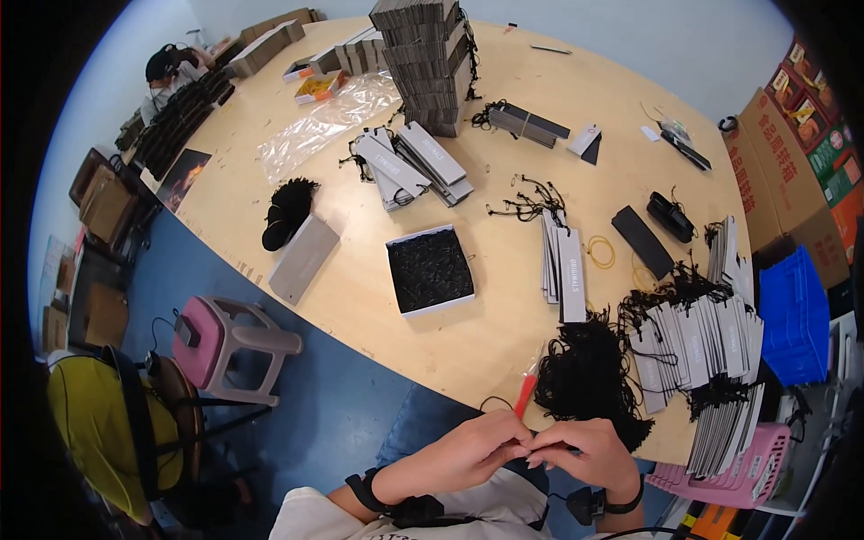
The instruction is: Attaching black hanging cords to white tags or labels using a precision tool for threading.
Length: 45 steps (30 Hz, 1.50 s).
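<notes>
Close to the table's front edge, my left hand (477,447) and my right hand (587,443) meet with fingertips pinched together. A thin black cord (495,399) loops up beside my left hand; the part between the fingers is mostly hidden. Just beyond my fingers lies a tool with a red handle (526,394). A heap of loose black cords (585,373) spreads beside my right hand. Further right are many grey hang tags (693,346) with black strings, piled in overlapping rows. A smaller group of strung tags (570,274) lies behind the heap.
An open white box (430,308) of small black pieces sits mid-table. Behind it are more tags (432,153) and a tall tag stack (423,67). A black cord bundle (288,211) lies left. A pink stool (202,342), blue crate (796,315) and distant person (171,76) surround the table.
</notes>
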Each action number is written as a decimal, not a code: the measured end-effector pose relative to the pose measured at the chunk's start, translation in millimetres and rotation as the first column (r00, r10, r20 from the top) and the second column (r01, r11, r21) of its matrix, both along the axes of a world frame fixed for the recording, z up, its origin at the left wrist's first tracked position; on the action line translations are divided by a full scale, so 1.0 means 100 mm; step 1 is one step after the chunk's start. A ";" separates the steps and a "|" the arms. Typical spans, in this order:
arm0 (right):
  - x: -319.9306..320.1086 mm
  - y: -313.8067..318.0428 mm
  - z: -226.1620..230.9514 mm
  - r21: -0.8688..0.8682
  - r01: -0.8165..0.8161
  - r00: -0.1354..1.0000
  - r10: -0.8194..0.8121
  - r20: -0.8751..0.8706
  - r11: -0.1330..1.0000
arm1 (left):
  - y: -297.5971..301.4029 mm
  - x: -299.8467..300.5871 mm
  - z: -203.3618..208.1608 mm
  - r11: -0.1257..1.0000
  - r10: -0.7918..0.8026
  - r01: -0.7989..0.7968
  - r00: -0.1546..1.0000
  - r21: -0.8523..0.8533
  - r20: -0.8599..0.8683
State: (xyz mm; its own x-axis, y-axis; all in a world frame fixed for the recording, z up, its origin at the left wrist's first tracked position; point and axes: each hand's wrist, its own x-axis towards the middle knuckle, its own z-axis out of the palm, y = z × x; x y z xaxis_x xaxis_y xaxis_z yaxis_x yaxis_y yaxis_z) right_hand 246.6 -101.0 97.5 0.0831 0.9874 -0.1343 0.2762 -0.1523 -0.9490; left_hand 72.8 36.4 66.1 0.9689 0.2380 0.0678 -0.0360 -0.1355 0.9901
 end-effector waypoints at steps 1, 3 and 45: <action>-0.01 -0.01 -0.04 0.001 0.026 0.999 -0.026 -0.027 1.000 | -0.01 -0.01 0.01 1.000 0.004 -0.004 1.000 0.001 -0.001; -0.02 -0.02 -0.10 0.002 0.054 0.997 -0.054 -0.053 0.999 | -0.01 -0.01 0.03 0.999 -0.015 0.012 0.998 -0.043 -0.067; -0.20 -0.03 -0.26 0.171 0.356 0.928 -0.369 0.055 0.919 | -0.05 0.07 -0.19 0.976 0.209 -0.210 0.978 -0.056 -0.026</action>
State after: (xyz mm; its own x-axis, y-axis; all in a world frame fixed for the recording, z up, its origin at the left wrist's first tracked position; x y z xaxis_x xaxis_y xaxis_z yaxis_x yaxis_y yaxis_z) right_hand 226.7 -103.9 71.2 0.4434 0.8953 0.0417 0.3102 -0.1096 -0.9443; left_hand 79.6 30.9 46.7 0.8981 0.4389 0.0290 0.0067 -0.0797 0.9968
